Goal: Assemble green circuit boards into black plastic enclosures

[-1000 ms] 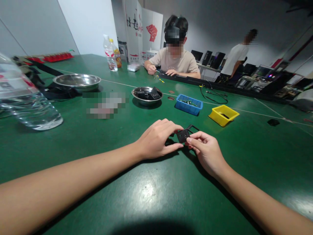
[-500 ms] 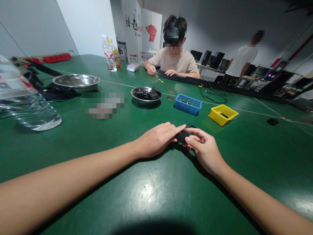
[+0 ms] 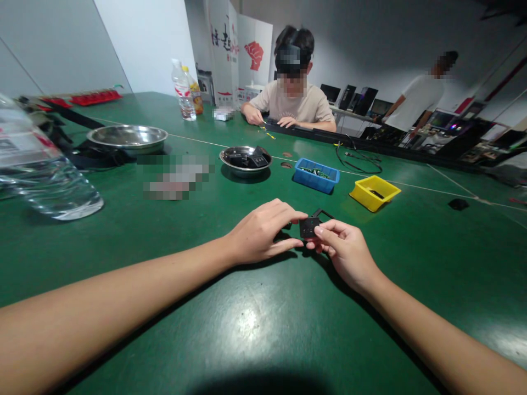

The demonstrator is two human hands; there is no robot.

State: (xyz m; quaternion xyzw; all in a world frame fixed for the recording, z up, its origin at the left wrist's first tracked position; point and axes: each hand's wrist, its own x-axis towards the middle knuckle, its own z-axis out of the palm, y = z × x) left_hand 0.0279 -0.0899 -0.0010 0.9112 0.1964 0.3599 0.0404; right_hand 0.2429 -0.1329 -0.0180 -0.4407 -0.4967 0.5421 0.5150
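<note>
My right hand [image 3: 346,247] pinches a small black plastic case [image 3: 309,227] between thumb and fingers, just above the green table [image 3: 255,307]. A thin black frame-like piece [image 3: 321,212] juts out behind the case; I cannot tell if the two are joined. My left hand [image 3: 263,233] is at the left of the case, thumb and index finger spread. Its index fingertip is at the case's upper left corner, and whether it touches is unclear. Something small and dark shows under the left fingers, too hidden to name.
Beyond my hands stand a steel bowl [image 3: 246,171] of black parts, a blue bin [image 3: 315,184] with green circuit boards and a yellow bin [image 3: 373,204]. A large water bottle [image 3: 49,170] and a steel dish [image 3: 127,148] are at left. Across the table sits a person [image 3: 294,99].
My left thumb and index finger have parted and uncovered the face of the black case. My right hand keeps its hold. A person in the background has leaned and moved right.
</note>
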